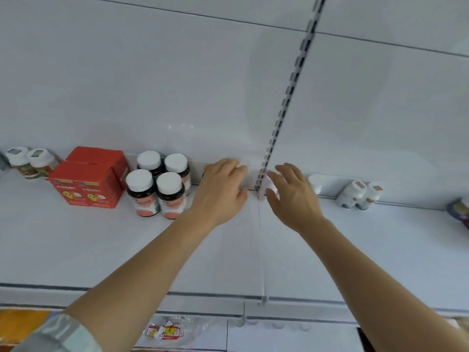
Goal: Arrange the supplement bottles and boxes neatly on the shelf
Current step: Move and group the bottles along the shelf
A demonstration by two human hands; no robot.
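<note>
On the white shelf (101, 250), four dark bottles with white caps (157, 184) stand in a tight square beside two red boxes (88, 181). My left hand (220, 191) reaches to the shelf's back just right of them. It covers something of which only an orange and dark sliver (206, 170) shows; its grip is hidden. My right hand (291, 196) is beside the slotted upright (279, 115), thumb and fingers curled round a white bottle (269, 186). Another white bottle (315, 182) stands just behind that hand.
Two clear bottles with white lids (28, 161) stand at the far left. Two white bottles (360, 194) lean at the back right, and a dark packet (459, 208) lies at the right edge. A plastic bag (167, 331) lies on the lower shelf.
</note>
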